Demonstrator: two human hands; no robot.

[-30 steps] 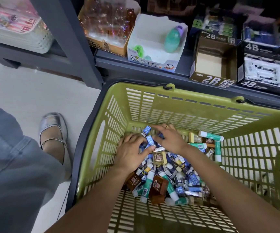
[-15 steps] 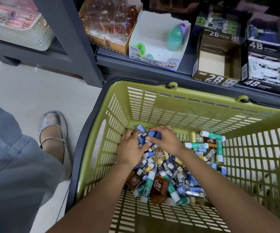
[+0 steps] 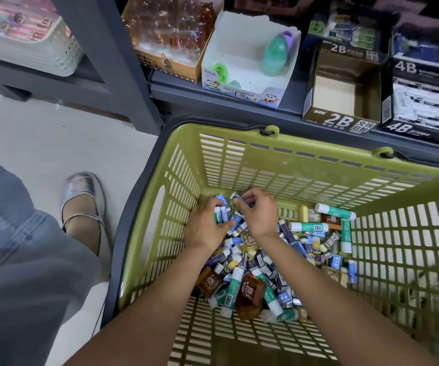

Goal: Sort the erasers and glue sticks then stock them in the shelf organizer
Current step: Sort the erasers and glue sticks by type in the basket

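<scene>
- Two bare hands work at the far left corner of the pile inside an olive-green slotted plastic shopping basket (image 3: 279,165).
- Left hand (image 3: 204,226): fingers curled around a bunch of small blue-and-white wrapped erasers (image 3: 222,213), gripping them.
- Right hand (image 3: 259,214): fingertips pinch one blue-wrapped eraser (image 3: 237,196) just beside the left hand's bunch.
- Mixed heap of blue-sleeved erasers and brown packets (image 3: 255,265) covers the basket floor, near and right of the hands.
- Green-and-white glue sticks (image 3: 308,227) lie scattered through the heap, several at its far right edge.
- Dark grey metal shelf (image 3: 223,97), beyond the basket, carries an open brown cardboard box marked 2B (image 3: 341,101), a black box marked 4B (image 3: 424,101) to its right, and a white pencil-sharpener carton (image 3: 242,72) to its left.
- Silver shoe (image 3: 85,194) rests on the pale floor, left of the basket.
</scene>
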